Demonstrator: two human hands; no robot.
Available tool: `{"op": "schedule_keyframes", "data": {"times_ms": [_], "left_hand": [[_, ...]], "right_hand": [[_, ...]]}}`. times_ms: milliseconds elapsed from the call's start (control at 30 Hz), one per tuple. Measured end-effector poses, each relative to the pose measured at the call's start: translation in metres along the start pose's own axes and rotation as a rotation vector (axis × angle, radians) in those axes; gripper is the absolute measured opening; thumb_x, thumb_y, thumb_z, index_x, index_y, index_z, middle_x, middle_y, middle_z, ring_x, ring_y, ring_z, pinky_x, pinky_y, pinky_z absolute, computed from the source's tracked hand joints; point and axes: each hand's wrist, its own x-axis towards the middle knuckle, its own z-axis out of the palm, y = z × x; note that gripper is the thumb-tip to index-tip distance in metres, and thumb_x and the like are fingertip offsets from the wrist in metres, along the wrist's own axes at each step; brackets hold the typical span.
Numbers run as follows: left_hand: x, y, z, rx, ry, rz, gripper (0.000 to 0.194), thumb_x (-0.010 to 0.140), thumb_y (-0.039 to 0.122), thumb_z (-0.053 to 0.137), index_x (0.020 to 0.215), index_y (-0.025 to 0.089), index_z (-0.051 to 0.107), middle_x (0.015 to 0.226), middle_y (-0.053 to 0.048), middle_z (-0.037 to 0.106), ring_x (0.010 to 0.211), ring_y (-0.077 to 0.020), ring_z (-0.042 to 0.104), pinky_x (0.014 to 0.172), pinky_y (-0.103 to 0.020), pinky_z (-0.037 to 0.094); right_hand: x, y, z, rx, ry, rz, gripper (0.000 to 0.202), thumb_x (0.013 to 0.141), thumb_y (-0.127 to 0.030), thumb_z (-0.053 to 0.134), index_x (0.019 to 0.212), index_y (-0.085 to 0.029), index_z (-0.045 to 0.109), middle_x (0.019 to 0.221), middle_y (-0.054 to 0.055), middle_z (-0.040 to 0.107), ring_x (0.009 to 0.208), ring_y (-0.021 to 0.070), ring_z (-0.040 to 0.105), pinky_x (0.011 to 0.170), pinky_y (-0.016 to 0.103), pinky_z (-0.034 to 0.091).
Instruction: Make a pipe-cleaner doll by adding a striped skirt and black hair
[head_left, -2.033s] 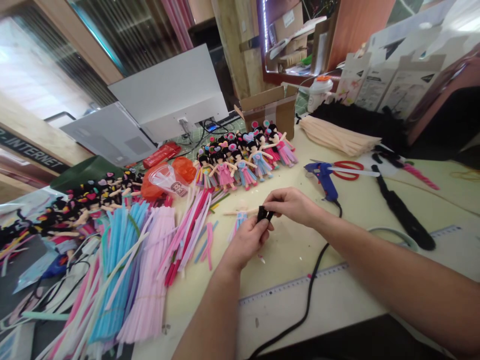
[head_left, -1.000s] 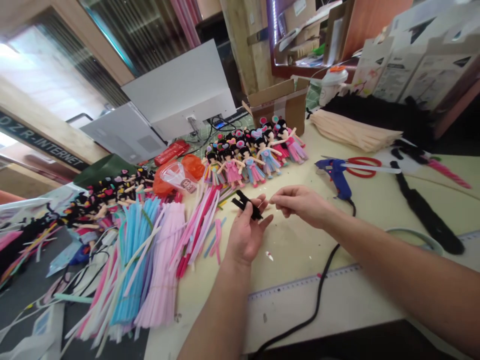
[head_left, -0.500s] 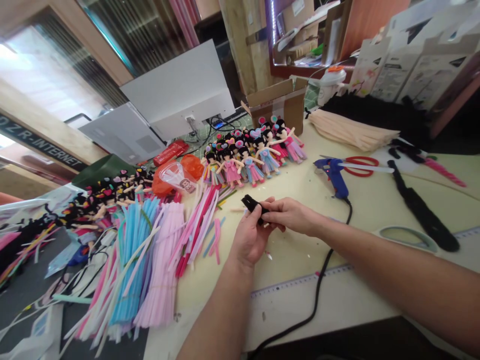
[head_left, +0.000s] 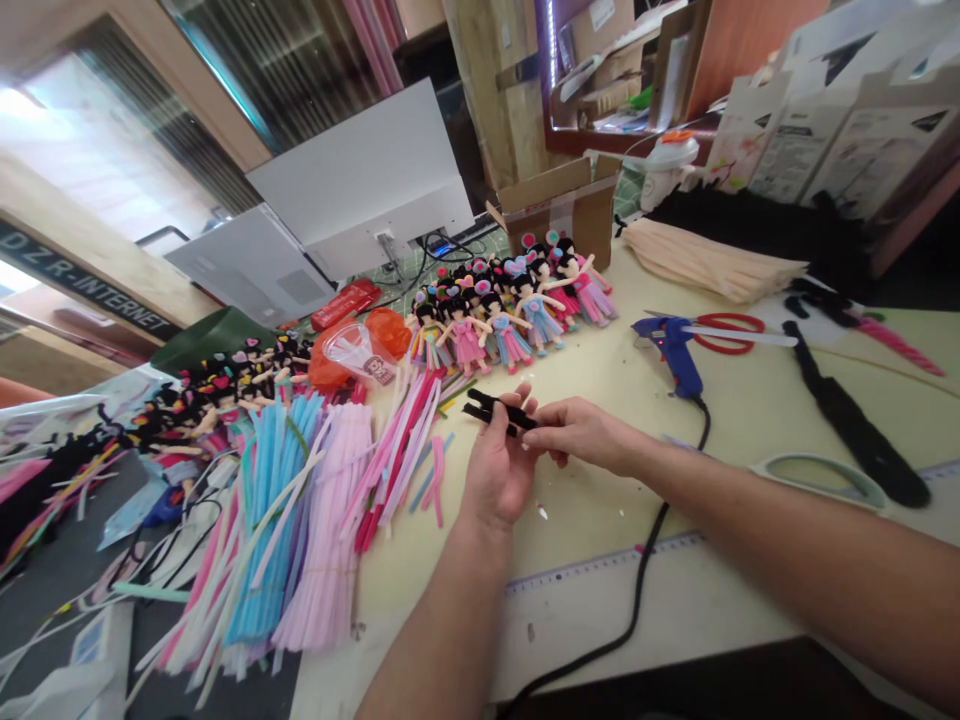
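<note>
Short black fuzzy strips [head_left: 487,411] lie across the fingers of my left hand [head_left: 504,465], whose thumb presses on them. Their free ends stick out to the left and are split apart. The fingertips of my right hand [head_left: 577,432] pinch the right end of the same strips. Both hands meet above the pale yellow mat [head_left: 585,530]. Behind them stands a group of small dolls [head_left: 469,335] in pink and blue dresses. A blue glue gun [head_left: 675,355] with a white stick lies to the right of my hands.
Bundles of blue stems [head_left: 274,520] and pale pink stems [head_left: 330,530] lie at the left. Red-handled scissors [head_left: 731,345], pale green scissors [head_left: 817,475], a black fuzzy piece [head_left: 862,430] and beige stems [head_left: 705,262] are at the right. A cardboard box [head_left: 570,215] stands behind the dolls.
The black strips now reach further left from my left hand, with their ends spread apart. The view has shifted slightly, and both hands remain together.
</note>
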Motion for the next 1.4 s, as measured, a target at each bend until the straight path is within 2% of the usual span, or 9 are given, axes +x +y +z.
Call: {"op": "schedule_keyframes", "data": {"times_ms": [200, 333, 467, 667, 833, 933, 1033, 1200, 1400], "left_hand": [[-0.001, -0.015, 0.002, 0.074, -0.048, -0.02, 0.015, 0.089, 0.035, 0.054, 0.088, 0.021, 0.058, 0.133, -0.004, 0.056, 0.083, -0.0166, 0.061, 0.059, -0.028, 0.051], [0.001, -0.003, 0.0, 0.021, 0.015, 0.007, 0.015, 0.091, 0.031, 0.052, 0.082, 0.02, 0.057, 0.129, -0.003, 0.059, 0.1, -0.0162, 0.06, 0.072, -0.027, 0.051], [0.001, 0.007, -0.002, -0.018, 0.046, 0.024, 0.018, 0.093, 0.029, 0.047, 0.081, 0.021, 0.058, 0.13, -0.001, 0.058, 0.109, -0.0157, 0.056, 0.077, -0.029, 0.05], [-0.001, -0.009, -0.001, 0.074, -0.029, -0.008, 0.015, 0.088, 0.032, 0.056, 0.086, 0.02, 0.065, 0.123, -0.005, 0.062, 0.104, -0.0199, 0.058, 0.08, -0.034, 0.049], [0.001, -0.004, -0.002, 0.048, -0.019, 0.011, 0.017, 0.09, 0.028, 0.054, 0.079, 0.019, 0.063, 0.124, -0.004, 0.062, 0.106, -0.0193, 0.057, 0.083, -0.035, 0.049], [0.003, 0.01, -0.006, 0.005, 0.011, 0.066, 0.019, 0.092, 0.025, 0.049, 0.079, 0.019, 0.062, 0.125, -0.003, 0.062, 0.11, -0.019, 0.057, 0.082, -0.034, 0.049], [0.006, 0.023, -0.011, -0.031, 0.041, 0.14, 0.019, 0.093, 0.025, 0.048, 0.08, 0.02, 0.062, 0.126, -0.002, 0.062, 0.113, -0.0188, 0.056, 0.081, -0.033, 0.049], [0.008, 0.027, -0.016, -0.039, 0.03, 0.153, 0.017, 0.092, 0.026, 0.049, 0.082, 0.02, 0.061, 0.123, -0.003, 0.064, 0.111, -0.0189, 0.059, 0.082, -0.034, 0.05], [0.01, 0.026, -0.018, -0.026, 0.042, 0.135, 0.017, 0.092, 0.025, 0.049, 0.083, 0.02, 0.062, 0.117, -0.003, 0.067, 0.106, -0.0177, 0.062, 0.082, -0.033, 0.05]], "right_hand": [[0.0, 0.002, 0.007, -0.049, 0.048, -0.011, 0.015, 0.069, -0.029, 0.062, 0.062, -0.017, 0.058, 0.046, -0.006, 0.047, 0.043, 0.0072, 0.043, 0.043, 0.021, 0.034], [-0.002, -0.002, 0.003, -0.077, 0.01, 0.025, 0.017, 0.068, -0.032, 0.062, 0.062, -0.016, 0.061, 0.044, -0.006, 0.045, 0.041, 0.0075, 0.041, 0.041, 0.022, 0.032], [-0.003, -0.008, -0.005, -0.023, 0.047, -0.025, 0.019, 0.068, -0.035, 0.064, 0.067, -0.016, 0.068, 0.053, -0.003, 0.056, 0.045, 0.0072, 0.043, 0.044, 0.022, 0.034], [-0.003, -0.008, -0.002, 0.03, 0.115, -0.136, 0.021, 0.065, -0.037, 0.068, 0.069, -0.016, 0.067, 0.066, -0.001, 0.063, 0.053, 0.0081, 0.047, 0.047, 0.021, 0.036], [-0.002, -0.008, -0.013, -0.096, 0.115, -0.152, 0.024, 0.07, -0.04, 0.062, 0.067, -0.016, 0.067, 0.056, -0.002, 0.056, 0.047, 0.0077, 0.044, 0.045, 0.022, 0.035], [-0.002, -0.009, -0.026, -0.18, 0.17, -0.086, 0.021, 0.071, -0.038, 0.061, 0.066, -0.017, 0.065, 0.054, -0.003, 0.054, 0.045, 0.0079, 0.044, 0.044, 0.022, 0.034], [-0.001, -0.008, -0.033, -0.396, 0.107, 0.009, 0.016, 0.072, -0.031, 0.06, 0.065, -0.017, 0.065, 0.054, -0.003, 0.056, 0.046, 0.009, 0.046, 0.047, 0.022, 0.036], [0.001, -0.001, -0.022, -0.787, 0.077, -0.039, 0.004, 0.066, -0.018, 0.064, 0.064, -0.019, 0.067, 0.064, 0.0, 0.065, 0.06, 0.0133, 0.055, 0.057, 0.024, 0.038], [0.004, 0.009, -0.012, -0.734, 0.13, -0.082, 0.009, 0.063, -0.012, 0.061, 0.058, -0.019, 0.06, 0.062, 0.001, 0.061, 0.063, 0.0143, 0.052, 0.062, 0.025, 0.038]]}}
